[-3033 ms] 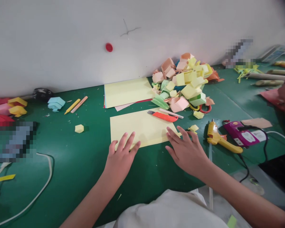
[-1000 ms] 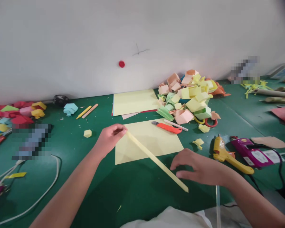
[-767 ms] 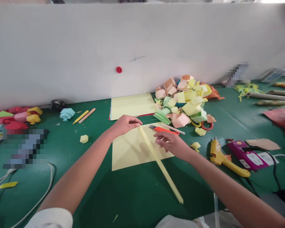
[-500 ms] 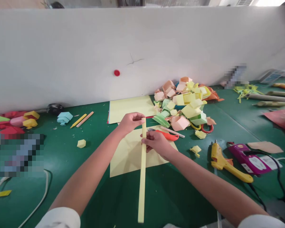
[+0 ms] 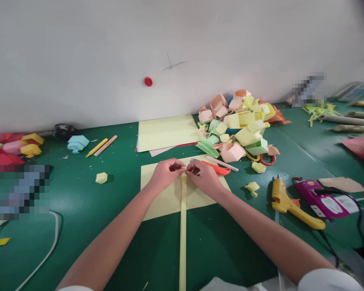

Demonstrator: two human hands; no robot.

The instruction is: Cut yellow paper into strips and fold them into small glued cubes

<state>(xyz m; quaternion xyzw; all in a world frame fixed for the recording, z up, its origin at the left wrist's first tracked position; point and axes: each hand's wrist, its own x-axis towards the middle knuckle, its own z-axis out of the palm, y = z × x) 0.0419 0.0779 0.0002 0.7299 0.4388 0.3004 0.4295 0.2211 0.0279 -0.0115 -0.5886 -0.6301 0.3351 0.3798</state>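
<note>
A long, narrow pale-yellow paper strip (image 5: pixel 183 234) runs from my fingertips down toward my body. My left hand (image 5: pixel 167 174) pinches its far end from the left. From the right, my right hand (image 5: pixel 204 178) pinches the same end, so the fingertips of both hands almost meet. Beneath them lies a pale-yellow paper sheet (image 5: pixel 162 206) on the green table. An orange utility knife (image 5: pixel 220 168) rests on the sheet just beyond my right hand, partly hidden by it, with a pale rolled paper stick (image 5: pixel 223 163) alongside.
Folded paper pieces (image 5: pixel 242 125) are heaped at the back right, by red-handled scissors (image 5: pixel 267 159). A yellow glue gun (image 5: pixel 291 202) and a purple power strip (image 5: pixel 324 198) sit to the right. Stacked paper sheets (image 5: pixel 168 133) lie at the back. A phone (image 5: pixel 21 192) is at the left.
My flat, spread hands have left the sheet, and the left took up the paper strip. The strip swung from slanting to pointing straight at me. My right hand then joined at its far end.
</note>
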